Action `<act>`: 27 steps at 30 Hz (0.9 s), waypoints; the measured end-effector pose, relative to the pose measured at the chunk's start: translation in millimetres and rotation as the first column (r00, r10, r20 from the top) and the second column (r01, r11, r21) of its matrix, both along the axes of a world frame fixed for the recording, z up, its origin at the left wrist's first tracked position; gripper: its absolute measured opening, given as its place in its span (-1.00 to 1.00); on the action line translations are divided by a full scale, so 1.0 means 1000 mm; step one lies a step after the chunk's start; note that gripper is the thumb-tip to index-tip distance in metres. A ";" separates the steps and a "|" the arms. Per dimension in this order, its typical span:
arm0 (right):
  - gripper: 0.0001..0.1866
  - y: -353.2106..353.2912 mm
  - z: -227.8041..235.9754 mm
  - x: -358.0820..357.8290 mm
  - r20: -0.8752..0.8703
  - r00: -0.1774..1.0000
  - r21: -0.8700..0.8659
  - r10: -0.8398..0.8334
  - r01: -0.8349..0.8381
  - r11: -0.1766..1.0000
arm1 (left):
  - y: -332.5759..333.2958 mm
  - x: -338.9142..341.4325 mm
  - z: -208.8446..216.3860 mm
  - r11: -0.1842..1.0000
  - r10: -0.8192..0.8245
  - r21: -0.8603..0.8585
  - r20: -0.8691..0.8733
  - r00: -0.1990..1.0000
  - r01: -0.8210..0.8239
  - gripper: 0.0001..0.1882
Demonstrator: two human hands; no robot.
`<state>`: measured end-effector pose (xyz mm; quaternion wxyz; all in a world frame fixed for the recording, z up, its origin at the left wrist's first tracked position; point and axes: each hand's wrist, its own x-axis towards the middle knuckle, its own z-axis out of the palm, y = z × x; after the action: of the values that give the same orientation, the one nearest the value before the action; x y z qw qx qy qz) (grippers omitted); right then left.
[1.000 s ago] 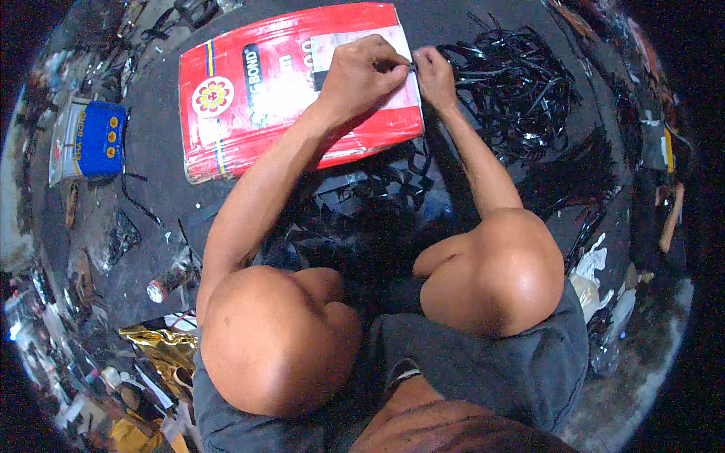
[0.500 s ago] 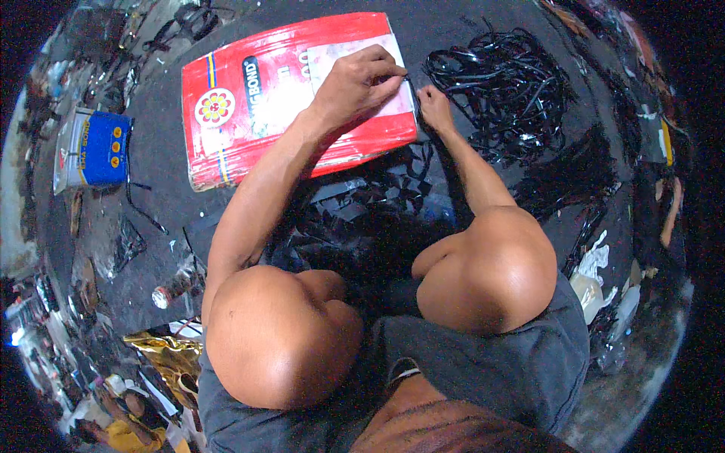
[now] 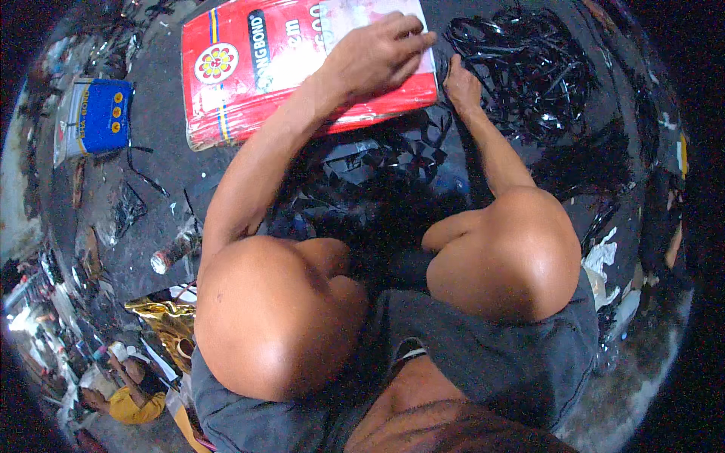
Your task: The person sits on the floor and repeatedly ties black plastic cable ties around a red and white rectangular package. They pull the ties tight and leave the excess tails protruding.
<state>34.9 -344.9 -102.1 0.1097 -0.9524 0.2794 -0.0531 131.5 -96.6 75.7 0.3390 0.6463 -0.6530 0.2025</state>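
Note:
A red flat tin-like panel [image 3: 291, 117] with a flower emblem lies in front of me, with a pale sheet [image 3: 336, 19] on its right part. Over that sheet my left hand [image 3: 381, 57] is closed, fingers curled together near the panel's right edge. Just off that edge, my right hand [image 3: 462, 87] is also closed, its thumb and forefinger pointing up. Whatever either hand pinches is too small or hidden to name. Beside the right hand lies a tangled heap of glossy black strips [image 3: 536, 72]. Small dark cut pieces [image 3: 370, 162] are scattered between the panel and my knees.
To the left stands a blue and white tin [image 3: 102, 117]. Nearer are a small jar or bottle [image 3: 170, 257] and gold foil [image 3: 166, 321]. White plastic scraps [image 3: 600, 260] lie by my right knee. A person in a yellow top [image 3: 136, 404] sits at lower left.
The view has shifted, so the panel and tin appear higher. My left fingers have lifted slightly and reach closer to the panel's right edge. Both hands stay closed.

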 end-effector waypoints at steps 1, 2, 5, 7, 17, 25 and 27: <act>-0.68 0.001 0.001 -0.005 -0.030 0.999 -0.028 0.018 -0.019 0.999 | 0.006 -0.012 -0.002 0.999 0.044 0.020 0.023 0.999 -0.045 -0.76; -0.67 0.001 0.004 -0.006 -0.019 0.999 0.004 -0.031 0.032 0.999 | 0.021 -0.028 -0.004 0.999 0.044 0.026 0.127 0.991 -0.048 -0.78; -0.66 -0.027 0.000 -0.007 0.231 0.969 0.265 0.082 -0.143 0.954 | 0.078 -0.096 -0.025 0.971 -0.066 0.215 -0.185 0.981 0.106 -0.65; -0.72 -0.058 0.043 -0.019 0.650 0.752 0.160 -0.111 0.007 0.987 | 0.115 -0.123 -0.056 0.911 0.099 0.407 -0.064 0.993 -0.065 -0.54; -0.84 0.019 0.282 -0.046 0.868 0.495 0.269 -0.038 -0.404 0.875 | 0.129 -0.118 -0.032 0.676 0.547 0.714 -0.320 0.773 -0.183 -0.75; -0.01 0.142 0.273 -0.053 0.665 0.590 0.724 0.457 -0.659 -0.202 | 0.106 -0.083 0.135 0.981 0.186 0.195 -0.934 0.304 0.001 -0.86; -0.39 0.136 0.262 -0.050 0.703 0.543 0.654 0.460 -0.748 -0.116 | 0.104 -0.078 0.143 0.970 0.229 0.240 -0.947 0.226 0.024 -0.82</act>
<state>-15.4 -209.2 160.0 0.6893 -0.6806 -0.2400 0.0632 53.1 7.1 219.0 0.5877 0.7047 -0.2753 -0.2866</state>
